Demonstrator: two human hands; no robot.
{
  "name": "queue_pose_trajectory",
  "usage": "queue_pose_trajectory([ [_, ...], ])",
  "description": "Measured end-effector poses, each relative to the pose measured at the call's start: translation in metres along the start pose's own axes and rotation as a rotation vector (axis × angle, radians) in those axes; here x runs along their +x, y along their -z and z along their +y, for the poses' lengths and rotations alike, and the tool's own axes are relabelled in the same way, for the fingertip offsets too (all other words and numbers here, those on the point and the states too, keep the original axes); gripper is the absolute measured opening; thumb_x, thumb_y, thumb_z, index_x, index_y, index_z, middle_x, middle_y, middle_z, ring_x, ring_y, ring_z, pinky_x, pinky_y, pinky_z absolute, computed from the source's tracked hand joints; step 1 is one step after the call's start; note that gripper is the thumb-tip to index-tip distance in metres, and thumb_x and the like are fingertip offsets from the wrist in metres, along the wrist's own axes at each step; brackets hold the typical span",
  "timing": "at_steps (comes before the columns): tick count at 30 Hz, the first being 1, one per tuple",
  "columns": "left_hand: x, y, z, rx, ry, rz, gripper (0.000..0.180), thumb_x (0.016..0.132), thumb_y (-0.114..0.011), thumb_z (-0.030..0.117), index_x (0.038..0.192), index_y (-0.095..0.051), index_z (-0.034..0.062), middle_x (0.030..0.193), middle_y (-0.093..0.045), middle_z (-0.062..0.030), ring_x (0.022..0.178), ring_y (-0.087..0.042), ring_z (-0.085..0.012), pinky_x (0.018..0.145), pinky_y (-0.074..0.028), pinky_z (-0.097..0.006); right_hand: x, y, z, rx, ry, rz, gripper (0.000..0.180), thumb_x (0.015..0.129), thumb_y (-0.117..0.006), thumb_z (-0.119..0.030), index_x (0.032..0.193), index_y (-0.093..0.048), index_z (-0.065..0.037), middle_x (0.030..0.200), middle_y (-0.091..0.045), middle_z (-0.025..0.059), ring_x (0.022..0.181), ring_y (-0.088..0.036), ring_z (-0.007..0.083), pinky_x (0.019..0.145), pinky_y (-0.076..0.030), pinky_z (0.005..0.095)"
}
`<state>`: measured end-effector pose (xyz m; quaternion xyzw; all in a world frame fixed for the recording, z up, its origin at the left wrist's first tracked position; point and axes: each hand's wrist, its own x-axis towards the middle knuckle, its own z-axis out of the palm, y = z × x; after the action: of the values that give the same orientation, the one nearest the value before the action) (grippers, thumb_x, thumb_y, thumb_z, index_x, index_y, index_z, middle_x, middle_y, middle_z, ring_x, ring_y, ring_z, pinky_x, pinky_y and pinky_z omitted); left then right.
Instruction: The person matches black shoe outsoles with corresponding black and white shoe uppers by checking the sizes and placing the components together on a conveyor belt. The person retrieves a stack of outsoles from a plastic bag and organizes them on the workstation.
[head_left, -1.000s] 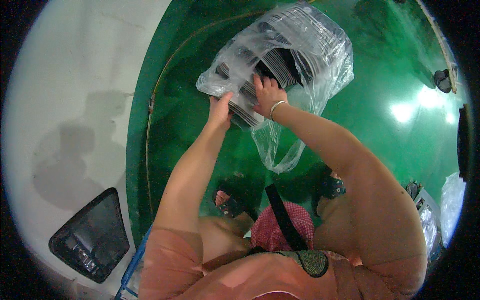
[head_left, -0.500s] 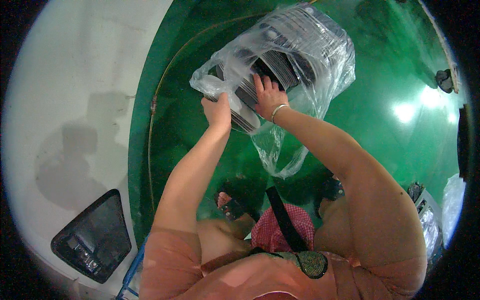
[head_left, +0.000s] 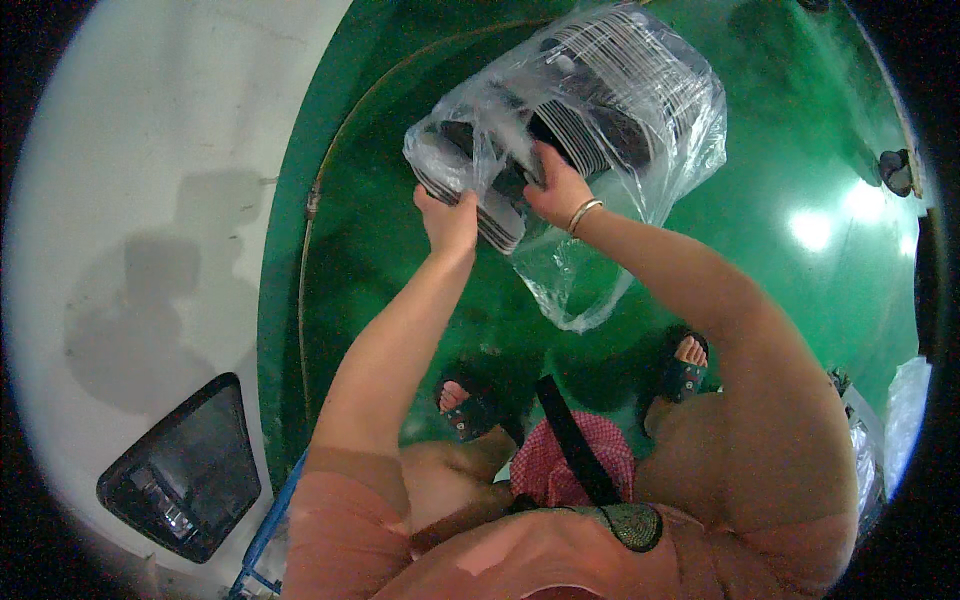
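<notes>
A clear plastic bag (head_left: 690,150) lies on the green floor in front of me, bulging with stacks of thin, flat grey pieces with pale edges (head_left: 625,60) that look like insoles. My left hand (head_left: 448,218) is closed round the edge of a small stack of insoles (head_left: 497,222) at the bag's near left end, with some film over it. My right hand (head_left: 558,190) reaches into the bag opening, thumb up and fingers bent at the dark pieces beside that stack. What those fingers hold, if anything, is hidden. Loose film (head_left: 575,305) hangs toward me.
Below me are my sandalled feet (head_left: 465,410) and a pink checked cushion (head_left: 575,460) with a black strap. A thin cable (head_left: 305,260) runs along the left floor edge by the pale wall (head_left: 130,200). A dark tray-shaped object (head_left: 190,470) is lower left.
My right hand has gone from fingers spread on the stack to a curled grip slightly to the right. The bag and left hand appear a little farther right. The small stack looks tilted more upright.
</notes>
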<state>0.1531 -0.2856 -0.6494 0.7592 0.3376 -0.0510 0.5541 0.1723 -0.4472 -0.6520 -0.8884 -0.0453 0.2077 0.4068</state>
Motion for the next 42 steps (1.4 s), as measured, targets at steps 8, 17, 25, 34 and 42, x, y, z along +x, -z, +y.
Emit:
queue_pose_trajectory([
  [8,0.000,-0.025,-0.016,-0.314,0.337,-0.459,0.025,0.079,-0.050,0.023,0.096,-0.051,0.0049,0.087,-0.056,-0.0051,0.070,-0.055,-0.0164,0.050,-0.047,-0.031,-0.014,0.000,0.014,-0.035,-0.127,-0.207,0.085,0.063,-0.064,-0.033,0.128,-0.017,-0.005,0.115,-0.042,0.0245,0.104,-0.044,0.0377,0.086,-0.039,0.0408],
  [17,-0.004,-0.010,0.027,0.454,0.017,-0.742,0.025,0.071,-0.053,0.026,0.087,-0.056,0.0066,0.081,-0.059,-0.0053,0.075,-0.057,-0.0197,0.057,-0.044,-0.032,-0.018,0.013,-0.007,-0.358,-0.116,-0.232,0.097,0.058,-0.071,-0.029,0.131,-0.010,-0.013,0.112,-0.043,0.0170,0.101,-0.047,0.0331,0.080,-0.044,0.0416],
  [25,-0.013,-0.008,0.058,1.002,-1.120,0.037,0.035,0.065,-0.064,0.022,0.095,-0.050,0.0098,0.085,-0.059,-0.0082,0.082,-0.055,-0.0264,0.083,-0.032,-0.045,-0.041,0.019,-0.001,-0.462,-0.036,-0.316,0.083,0.061,-0.066,-0.018,0.128,-0.017,-0.016,0.110,-0.044,0.0142,0.100,-0.047,0.0326,0.079,-0.043,0.0430],
  [34,0.015,0.042,0.077,0.977,-0.375,-0.404,0.012,0.072,-0.045,0.010,0.077,-0.055,0.0046,0.075,-0.059,-0.0147,0.070,-0.057,-0.0304,0.061,-0.042,-0.039,-0.062,0.050,0.019,-0.305,0.049,-0.277,0.073,0.060,-0.061,-0.012,0.125,-0.028,-0.011,0.106,-0.049,0.0158,0.095,-0.051,0.0277,0.078,-0.044,0.0372],
  [42,0.013,0.071,0.112,0.772,-0.389,-0.391,0.013,0.070,-0.045,0.008,0.077,-0.054,0.0024,0.066,-0.056,-0.0092,0.066,-0.054,-0.0203,0.059,-0.041,-0.032,-0.073,0.133,-0.009,0.909,-0.305,-0.853,0.077,0.056,-0.066,-0.006,0.124,-0.031,-0.002,0.096,-0.054,0.0065,0.084,-0.052,0.0160,0.075,-0.044,0.0286],
])
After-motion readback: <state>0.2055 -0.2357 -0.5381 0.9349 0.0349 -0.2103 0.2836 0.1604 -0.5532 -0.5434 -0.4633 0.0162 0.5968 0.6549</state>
